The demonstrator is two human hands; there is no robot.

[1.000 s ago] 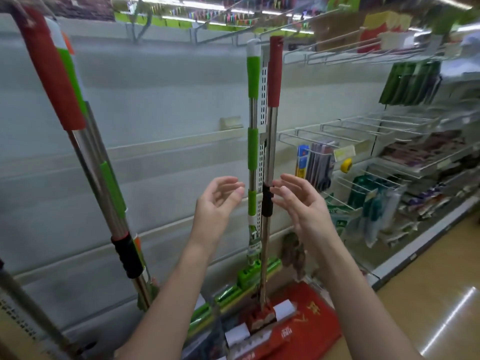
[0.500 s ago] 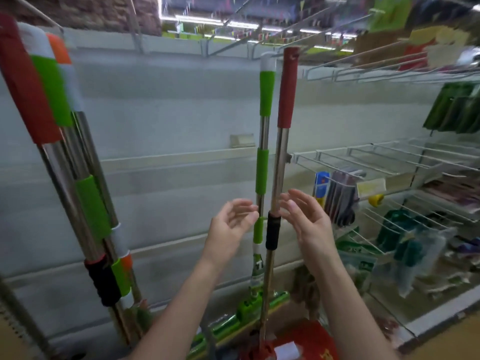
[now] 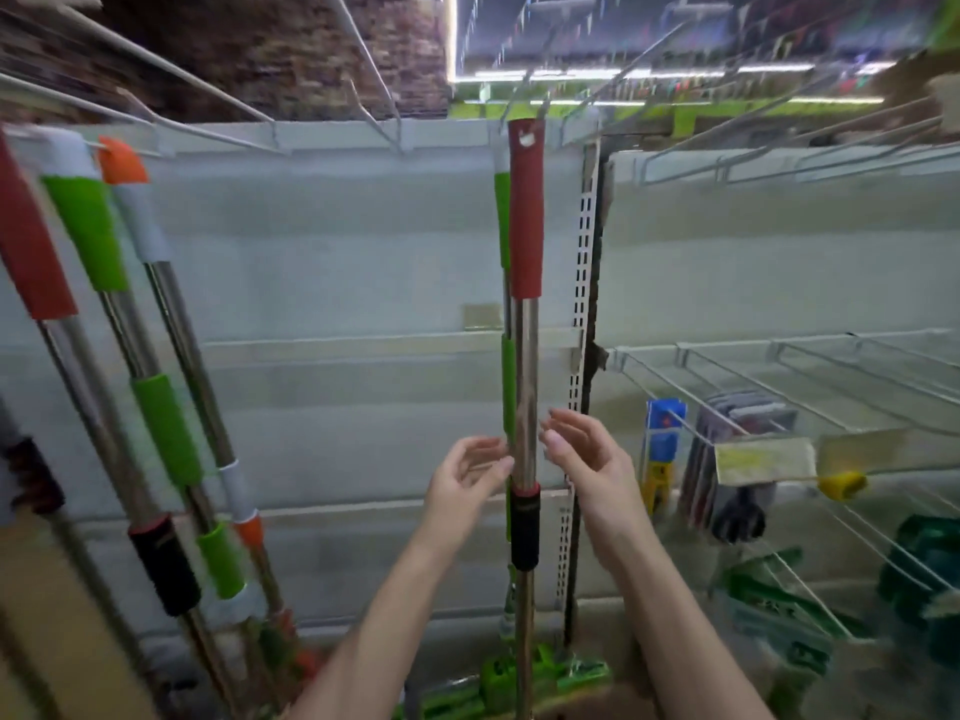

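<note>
Flanking: left hand (image 3: 467,478) and right hand (image 3: 589,462), fingers loose, gripping nothing, one on each side of red-grip mop pole (image 3: 524,387) | Location: pole upright, in front of green-grip mop (image 3: 506,387), hands just above black collar (image 3: 524,532) | Risk: unheld pole tips sideways (no clip visible), striking wire shelf (image 3: 779,366) | Cause: a fingertip nudge.

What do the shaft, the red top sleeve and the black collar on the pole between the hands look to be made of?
The shaft is likely polished metal, perhaps stainless steel: it is silvery with bright, mirror-like streaks. The red top sleeve is probably foam or soft rubber: matt, with no glare. The black collar seems to be hard plastic or rubber: dull and dark, though blur hides its texture.
</note>
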